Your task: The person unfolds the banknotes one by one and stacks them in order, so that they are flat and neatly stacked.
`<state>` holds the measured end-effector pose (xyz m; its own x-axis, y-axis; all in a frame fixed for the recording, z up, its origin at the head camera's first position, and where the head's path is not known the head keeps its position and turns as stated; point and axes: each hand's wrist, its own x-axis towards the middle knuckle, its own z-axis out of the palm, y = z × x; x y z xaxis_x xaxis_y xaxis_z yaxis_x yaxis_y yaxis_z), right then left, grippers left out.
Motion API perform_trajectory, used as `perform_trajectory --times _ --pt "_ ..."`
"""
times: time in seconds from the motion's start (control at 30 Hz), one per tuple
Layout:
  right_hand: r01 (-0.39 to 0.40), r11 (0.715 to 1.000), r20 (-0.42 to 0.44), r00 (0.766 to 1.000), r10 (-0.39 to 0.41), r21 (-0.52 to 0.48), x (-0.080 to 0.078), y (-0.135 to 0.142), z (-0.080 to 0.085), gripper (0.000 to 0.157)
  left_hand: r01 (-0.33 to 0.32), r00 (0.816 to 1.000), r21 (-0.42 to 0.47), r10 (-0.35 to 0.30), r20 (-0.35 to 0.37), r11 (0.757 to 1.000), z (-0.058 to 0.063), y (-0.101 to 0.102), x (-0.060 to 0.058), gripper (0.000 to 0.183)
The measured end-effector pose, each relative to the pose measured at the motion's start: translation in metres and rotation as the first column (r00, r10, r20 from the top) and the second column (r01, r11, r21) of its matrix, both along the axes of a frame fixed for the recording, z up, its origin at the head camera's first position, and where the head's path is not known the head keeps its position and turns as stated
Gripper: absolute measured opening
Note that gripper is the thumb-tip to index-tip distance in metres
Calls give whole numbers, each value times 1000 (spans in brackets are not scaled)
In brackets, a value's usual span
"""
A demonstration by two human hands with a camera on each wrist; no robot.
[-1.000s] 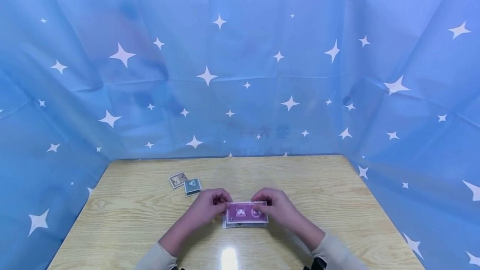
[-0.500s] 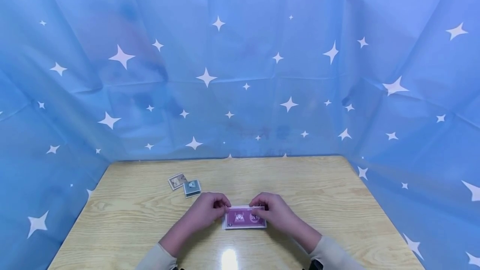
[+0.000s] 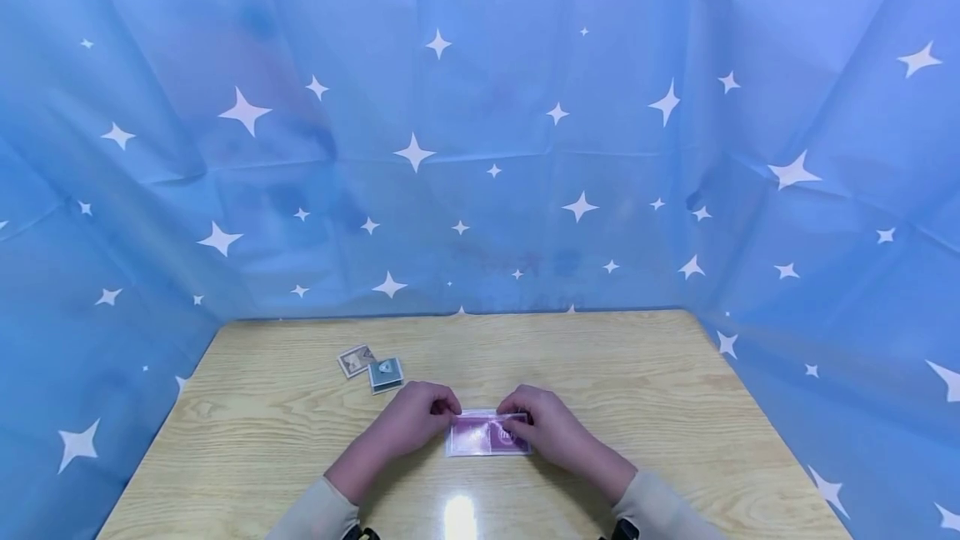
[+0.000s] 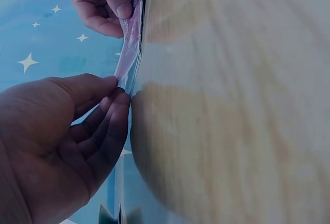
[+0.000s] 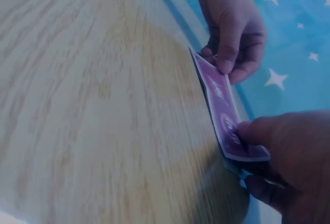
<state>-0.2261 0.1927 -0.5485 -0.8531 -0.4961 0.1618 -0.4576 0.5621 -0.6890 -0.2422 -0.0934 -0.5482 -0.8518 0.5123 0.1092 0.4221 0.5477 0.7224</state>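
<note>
Left hand (image 3: 416,417), mine: fingers bent, thumb and forefinger closed to a pinch on the left end of a purple note (image 3: 471,440). Right hand (image 3: 551,423), mine: likewise closed, thumb flat on the note's printed face near its right end, a finger tucked beneath. Purple note, 1: low over the near middle of the table (image 3: 300,440), between my 2 hands, long side across me, slightly bowed in the left wrist view, glare over its left half in the head view. Under-layer (image 3: 448,447), at least 1: pale edge showing past the purple; total count cannot be told. Set apart, beyond my left hand: 1 brownish note (image 3: 356,360), lying askew, and 1 teal-grey note (image 3: 386,373), apparently folded, just beside it. Step in hand, as I judge it: squaring the purple note to the layer under it; whether a fold is also being made, I cannot tell. Next move, by my reckoning, calls for a light, even pinch at both ends, edges brought flush, bow pressed flat. Risk: uneven pull could skew the layers or crease the paper.
</note>
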Motion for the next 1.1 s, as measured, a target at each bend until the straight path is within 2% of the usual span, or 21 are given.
perform_trajectory --times 0.17,0.57,1.1 --pt "10 999 -59 998 -8 38 0 0 -3 14 5 1000 -32 -5 -21 999 0 2 0 13" --pt "34 984 -178 984 -2 172 0 -2 -4 14 -24 1000 -94 23 -3 995 3 8 0 14" --pt "110 992 -34 994 -108 58 -3 -3 2 12 -28 999 -58 29 19 998 7 3 1 11"
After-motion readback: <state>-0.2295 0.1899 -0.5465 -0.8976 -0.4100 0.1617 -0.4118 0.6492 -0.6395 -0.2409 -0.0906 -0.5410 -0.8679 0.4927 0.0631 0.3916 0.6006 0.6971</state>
